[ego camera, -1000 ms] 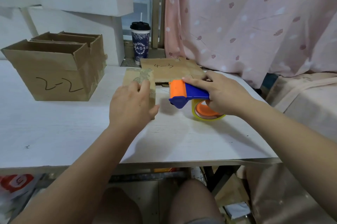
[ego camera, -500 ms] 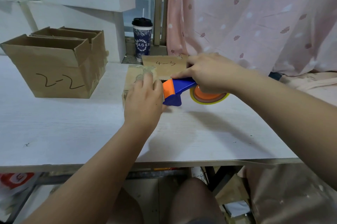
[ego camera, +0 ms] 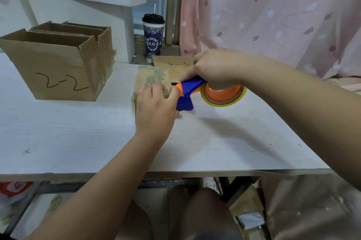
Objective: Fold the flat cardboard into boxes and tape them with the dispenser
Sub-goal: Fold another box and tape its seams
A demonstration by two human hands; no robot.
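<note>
On the white worktop [ego camera: 78,132], a small box [ego camera: 150,81] sits under the left hand [ego camera: 156,108], whose fingers curl over its top while the thumb presses its right side, hiding most of its near face. The right hand [ego camera: 214,67], just right of the small box, is clamped round the tape dispenser [ego camera: 192,87]. The handle is buried in the fist, and only the blue body, orange nose and tape roll [ego camera: 224,97] show. Whether any tape has caught the cardboard I cannot tell. Behind the small box a flat sheet marked 4-3 [ego camera: 172,62] lies partly covered by the right hand. A second ago the dispenser stood apart, to the right of the small box; now its orange nose meets the box's top right edge, touching the left thumb.
</note>
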